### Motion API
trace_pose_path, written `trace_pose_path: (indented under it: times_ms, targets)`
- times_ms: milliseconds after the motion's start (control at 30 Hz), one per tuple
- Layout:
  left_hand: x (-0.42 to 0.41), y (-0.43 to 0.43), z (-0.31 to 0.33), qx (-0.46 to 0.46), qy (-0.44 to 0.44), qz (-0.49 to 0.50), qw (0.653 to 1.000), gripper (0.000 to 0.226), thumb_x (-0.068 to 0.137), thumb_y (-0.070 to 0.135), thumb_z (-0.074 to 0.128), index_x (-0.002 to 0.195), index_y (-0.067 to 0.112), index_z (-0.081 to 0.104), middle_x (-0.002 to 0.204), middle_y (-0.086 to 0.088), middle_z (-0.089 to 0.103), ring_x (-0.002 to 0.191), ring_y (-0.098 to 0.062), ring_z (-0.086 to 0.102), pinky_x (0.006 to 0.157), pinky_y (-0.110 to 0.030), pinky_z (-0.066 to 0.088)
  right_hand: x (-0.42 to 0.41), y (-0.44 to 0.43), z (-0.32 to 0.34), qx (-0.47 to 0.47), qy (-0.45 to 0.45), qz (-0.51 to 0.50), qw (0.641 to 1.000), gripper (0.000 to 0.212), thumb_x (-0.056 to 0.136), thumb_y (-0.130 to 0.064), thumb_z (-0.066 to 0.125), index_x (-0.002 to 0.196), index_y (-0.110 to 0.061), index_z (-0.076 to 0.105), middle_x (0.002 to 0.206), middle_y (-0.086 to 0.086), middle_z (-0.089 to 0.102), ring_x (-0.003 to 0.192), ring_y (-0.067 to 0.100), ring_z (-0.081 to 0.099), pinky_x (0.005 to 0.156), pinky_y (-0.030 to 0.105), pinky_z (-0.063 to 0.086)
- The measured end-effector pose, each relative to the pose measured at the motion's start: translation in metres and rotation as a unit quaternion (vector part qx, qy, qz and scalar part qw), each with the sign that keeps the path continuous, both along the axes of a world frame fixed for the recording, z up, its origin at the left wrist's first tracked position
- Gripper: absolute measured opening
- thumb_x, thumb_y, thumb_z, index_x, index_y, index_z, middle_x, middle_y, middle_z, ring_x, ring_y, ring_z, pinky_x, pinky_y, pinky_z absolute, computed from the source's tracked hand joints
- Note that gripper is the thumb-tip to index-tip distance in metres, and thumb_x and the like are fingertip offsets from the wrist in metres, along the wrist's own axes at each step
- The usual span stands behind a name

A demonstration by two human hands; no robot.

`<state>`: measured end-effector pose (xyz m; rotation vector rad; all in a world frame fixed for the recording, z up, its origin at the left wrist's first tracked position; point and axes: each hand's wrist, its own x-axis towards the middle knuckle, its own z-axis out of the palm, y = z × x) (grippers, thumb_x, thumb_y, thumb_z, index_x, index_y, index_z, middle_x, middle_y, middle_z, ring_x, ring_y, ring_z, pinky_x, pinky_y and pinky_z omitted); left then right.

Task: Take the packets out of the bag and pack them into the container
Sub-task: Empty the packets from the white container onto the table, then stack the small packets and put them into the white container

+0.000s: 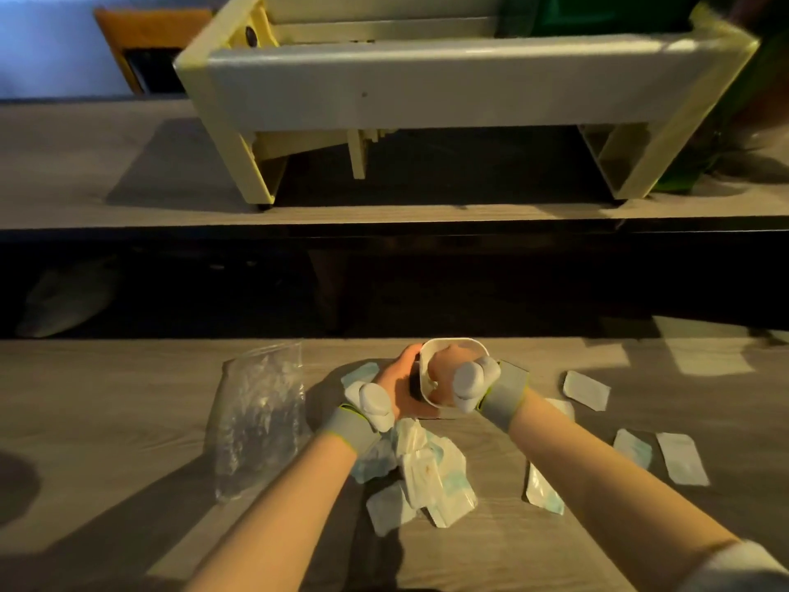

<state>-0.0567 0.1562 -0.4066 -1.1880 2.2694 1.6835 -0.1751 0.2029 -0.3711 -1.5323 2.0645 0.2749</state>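
A small white container (459, 346) stands tilted toward me on the near table. My left hand (401, 384) grips its left side. My right hand (444, 369) reaches down inside it, and what its fingers hold is hidden by the rim. A clear plastic bag (256, 416) lies flat and crumpled to the left. A heap of white and pale blue packets (427, 472) sits just below my wrists. More packets lie loose on the right, one (585, 390) near the container and others (681, 459) closer to me.
The wood-grain table (106, 399) stretches left and right. Beyond a dark gap stands a second surface carrying a large cream and grey frame (427, 83). An orange-brown box (141, 44) sits at the far left back.
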Motion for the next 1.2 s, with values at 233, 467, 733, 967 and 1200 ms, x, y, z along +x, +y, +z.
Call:
trace_pose_path:
  times_ms: [233, 467, 733, 967, 1200]
  targets:
    - [0.001, 0.001, 0.006, 0.014, 0.021, -0.006, 1.000, 0.091, 0.073, 0.008, 0.076, 0.143, 0.024, 0.021, 0.136, -0.003, 0.047, 0.116, -0.015, 0.047, 0.084, -0.022, 0.049, 0.000, -0.002, -0.010, 0.023, -0.002, -0.020, 1.000, 0.035, 0.091, -0.023, 0.057, 0.120, -0.005, 0.060, 0.125, 0.016, 0.062, 0.116, 0.033, 0.058, 0.092, 0.039, 0.048]
    - [0.003, -0.003, 0.009, 0.012, 0.002, -0.036, 0.999, 0.105, 0.071, 0.013, 0.079, 0.149, 0.024, 0.010, 0.145, -0.004, 0.041, 0.132, -0.020, 0.042, 0.106, -0.035, 0.039, -0.007, 0.003, 0.015, 0.010, 0.033, -0.041, 0.999, 0.027, 0.090, -0.019, 0.055, 0.113, -0.007, 0.064, 0.114, 0.013, 0.065, 0.108, 0.029, 0.062, 0.086, 0.034, 0.049]
    - [-0.004, -0.011, 0.043, -0.005, 0.070, 0.115, 0.991, 0.066, 0.085, 0.029, 0.064, 0.143, 0.017, 0.033, 0.142, -0.005, 0.045, 0.123, -0.016, 0.047, 0.101, -0.029, 0.038, -0.047, 0.025, 0.065, -0.160, -0.135, -0.205, 0.956, 0.012, 0.086, -0.011, 0.060, 0.086, -0.001, 0.068, 0.075, 0.004, 0.066, 0.064, 0.013, 0.067, 0.066, 0.027, 0.058]
    - [-0.023, -0.003, 0.074, 0.057, 0.164, 0.163, 0.971, 0.023, 0.097, 0.029, 0.044, 0.091, 0.014, 0.059, 0.087, -0.003, 0.064, 0.076, -0.013, 0.063, 0.068, -0.024, 0.050, -0.038, 0.036, 0.073, -0.248, -0.325, -0.305, 0.860, 0.022, 0.088, -0.004, 0.062, 0.109, -0.001, 0.066, 0.087, 0.009, 0.068, 0.069, 0.010, 0.066, 0.056, 0.014, 0.057]
    - [-0.027, 0.000, 0.077, 0.113, 0.209, 0.221, 0.946, 0.020, 0.096, 0.016, 0.047, 0.079, 0.020, 0.058, 0.085, -0.005, 0.063, 0.076, -0.011, 0.062, 0.065, -0.020, 0.056, -0.036, 0.045, 0.069, -0.288, -0.318, -0.298, 0.853, 0.005, 0.085, -0.024, 0.069, 0.084, -0.020, 0.065, 0.080, -0.001, 0.069, 0.072, 0.006, 0.068, 0.062, 0.015, 0.054]
